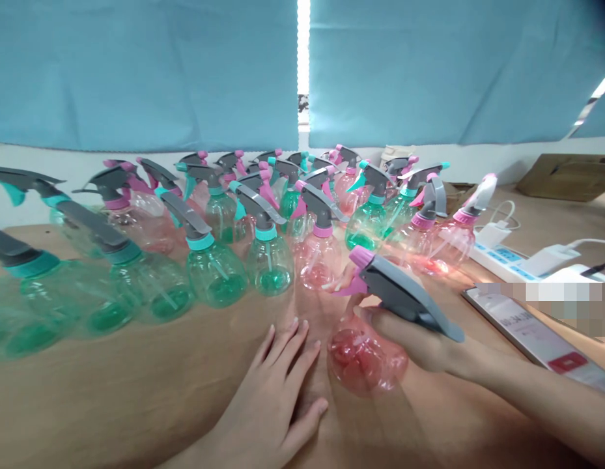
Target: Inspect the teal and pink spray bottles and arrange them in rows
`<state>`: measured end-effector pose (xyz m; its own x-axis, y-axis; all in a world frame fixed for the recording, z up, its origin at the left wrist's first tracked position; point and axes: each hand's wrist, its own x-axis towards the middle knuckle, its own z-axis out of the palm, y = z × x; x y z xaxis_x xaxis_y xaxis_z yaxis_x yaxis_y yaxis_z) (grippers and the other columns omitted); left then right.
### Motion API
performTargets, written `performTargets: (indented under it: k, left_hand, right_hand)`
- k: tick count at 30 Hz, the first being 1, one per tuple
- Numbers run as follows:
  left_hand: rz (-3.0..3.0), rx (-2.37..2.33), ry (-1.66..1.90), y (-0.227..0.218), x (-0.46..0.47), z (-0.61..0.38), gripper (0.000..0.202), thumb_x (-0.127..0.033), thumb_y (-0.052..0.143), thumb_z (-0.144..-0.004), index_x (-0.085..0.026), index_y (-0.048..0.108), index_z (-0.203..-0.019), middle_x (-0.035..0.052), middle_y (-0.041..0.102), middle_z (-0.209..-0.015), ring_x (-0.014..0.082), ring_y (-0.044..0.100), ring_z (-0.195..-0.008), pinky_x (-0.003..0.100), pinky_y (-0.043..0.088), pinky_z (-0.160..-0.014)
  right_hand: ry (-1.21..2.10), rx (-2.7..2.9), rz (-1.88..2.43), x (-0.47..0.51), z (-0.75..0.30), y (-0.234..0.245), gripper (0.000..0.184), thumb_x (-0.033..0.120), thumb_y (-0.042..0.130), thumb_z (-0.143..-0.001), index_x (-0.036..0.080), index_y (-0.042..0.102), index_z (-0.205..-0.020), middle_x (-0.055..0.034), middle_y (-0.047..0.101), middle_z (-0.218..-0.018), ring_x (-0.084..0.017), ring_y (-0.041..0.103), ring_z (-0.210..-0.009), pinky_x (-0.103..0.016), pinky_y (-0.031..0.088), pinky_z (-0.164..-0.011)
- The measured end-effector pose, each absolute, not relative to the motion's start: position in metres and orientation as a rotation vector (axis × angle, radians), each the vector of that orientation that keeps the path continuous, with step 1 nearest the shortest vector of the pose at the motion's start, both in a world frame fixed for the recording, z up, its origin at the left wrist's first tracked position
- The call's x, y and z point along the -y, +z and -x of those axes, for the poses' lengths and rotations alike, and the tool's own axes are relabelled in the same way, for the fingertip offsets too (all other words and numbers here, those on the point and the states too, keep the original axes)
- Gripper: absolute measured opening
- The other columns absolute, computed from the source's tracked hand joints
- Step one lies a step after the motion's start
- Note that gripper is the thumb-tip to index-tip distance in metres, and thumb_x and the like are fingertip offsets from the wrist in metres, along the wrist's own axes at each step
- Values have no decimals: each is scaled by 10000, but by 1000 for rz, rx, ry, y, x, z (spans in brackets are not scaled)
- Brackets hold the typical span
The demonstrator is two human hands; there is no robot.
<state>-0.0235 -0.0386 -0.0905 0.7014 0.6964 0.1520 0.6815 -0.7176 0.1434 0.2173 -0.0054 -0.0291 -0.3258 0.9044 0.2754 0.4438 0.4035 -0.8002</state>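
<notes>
My right hand (409, 335) is wrapped round the neck of a pink spray bottle (365, 358) with a grey trigger head (404, 296) and a pink nozzle; the bottle is tilted, its round base toward me just above the table. My left hand (277, 384) lies flat on the wooden table (111, 404), fingers stretched out and slightly spread, just left of the bottle and holding nothing.
Several green (214, 270) and pink (316, 257) spray bottles with grey triggers stand in rows across the table behind my hands. On the right lie a phone (536, 335), a white power strip (507, 257) with chargers and cables, and a cardboard box (566, 176). Blue blinds (146, 71) hang behind.
</notes>
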Motion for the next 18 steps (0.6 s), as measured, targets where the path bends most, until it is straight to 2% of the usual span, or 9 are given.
performTargets:
  k: [6, 9, 12, 18]
  left_hand:
    - [-2805, -1149, 286, -90, 39, 24, 524, -386, 521, -941, -151, 449, -1404, 139, 361, -1515, 320, 325, -1396, 560, 308, -1112]
    - [-2805, -1154, 268, -90, 39, 23, 538, -385, 520, -942, -142, 435, -1414, 149, 358, -1513, 325, 329, -1393, 568, 316, -1105]
    - [-2795, -1151, 290, -90, 39, 23, 531, -386, 516, -944, -149, 436, -1413, 144, 363, -1512, 320, 326, -1395, 560, 306, -1112]
    - [-2793, -1143, 329, -93, 39, 25, 530, -378, 512, -942, -165, 426, -1419, 136, 349, -1522, 318, 318, -1399, 555, 286, -1123]
  right_hand:
    - [821, 1986, 1125, 7, -214, -25, 145, 213, 494, -837, 271, 589, -929, 4, 596, -733, -167, 560, -640, -271, 439, -515]
    - [761, 2001, 1156, 7, -217, -30, 80, 249, 510, -838, 273, 583, -861, 20, 504, -627, -139, 465, -525, -255, 344, -430]
    - [673, 1992, 1198, 6, -222, -35, 41, 272, 523, -830, 268, 564, -825, 34, 417, -586, -123, 374, -474, -261, 278, -408]
    - [648, 1995, 1231, 6, -226, -42, 54, 288, 508, -845, 267, 558, -839, 31, 405, -594, -134, 368, -499, -280, 284, -444]
